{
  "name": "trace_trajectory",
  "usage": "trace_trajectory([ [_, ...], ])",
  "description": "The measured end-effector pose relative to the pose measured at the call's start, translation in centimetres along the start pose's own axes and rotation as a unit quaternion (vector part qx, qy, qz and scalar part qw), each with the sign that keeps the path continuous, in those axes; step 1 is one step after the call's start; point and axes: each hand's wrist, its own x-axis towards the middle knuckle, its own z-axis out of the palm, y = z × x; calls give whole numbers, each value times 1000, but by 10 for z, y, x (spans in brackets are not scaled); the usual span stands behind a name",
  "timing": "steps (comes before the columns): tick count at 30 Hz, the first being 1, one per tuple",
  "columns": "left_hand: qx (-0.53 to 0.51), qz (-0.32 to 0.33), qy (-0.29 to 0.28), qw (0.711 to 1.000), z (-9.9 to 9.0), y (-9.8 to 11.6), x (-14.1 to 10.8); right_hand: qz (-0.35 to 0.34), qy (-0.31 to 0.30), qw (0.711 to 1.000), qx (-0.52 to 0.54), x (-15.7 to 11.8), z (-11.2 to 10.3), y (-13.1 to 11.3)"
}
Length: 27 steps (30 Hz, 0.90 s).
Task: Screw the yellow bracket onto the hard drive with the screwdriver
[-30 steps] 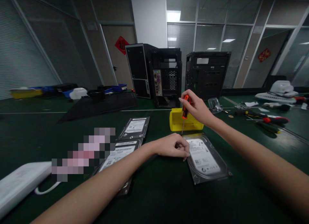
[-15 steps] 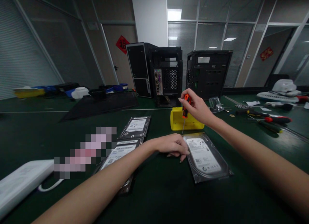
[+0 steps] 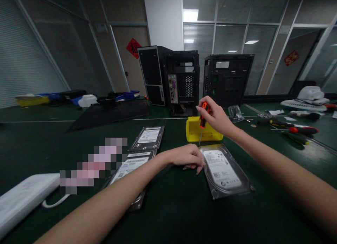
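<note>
A hard drive with a white label lies flat on the dark green table, right of centre. My right hand grips the orange and black handle of a screwdriver, held nearly upright. Its thin shaft points down at the drive's far left corner; whether the tip sits in a screw is too small to tell. At the drive's left edge rests my left hand, fingers curled inward and touching the side. What those fingers hold, if anything, is hidden. Right behind the drive stands a yellow plastic bin.
Left of my hands lie two more hard drives, a far one and a nearer one partly under my left forearm. Computer cases stand at the back. Pliers and screwdrivers are on the right, a white box at the left.
Almost nothing differs. My left hand has shifted very slightly left, and my right hand with the screwdriver stays over the same corner of the drive.
</note>
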Motion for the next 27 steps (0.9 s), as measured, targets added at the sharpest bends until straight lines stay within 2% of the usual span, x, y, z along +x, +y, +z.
trace_trajectory([
  [13, 69, 2, 33, 997, -1, -2, 0, -2, 2, 1000, -12, 0, 0, -1],
  [20, 43, 5, 22, 999, -2, -4, 1, -1, 4, 1000, -10, -1, 0, 0],
  [27, 32, -23, 29, 999, -2, -6, 1, 2, 1, 1000, -9, -1, 0, 0],
])
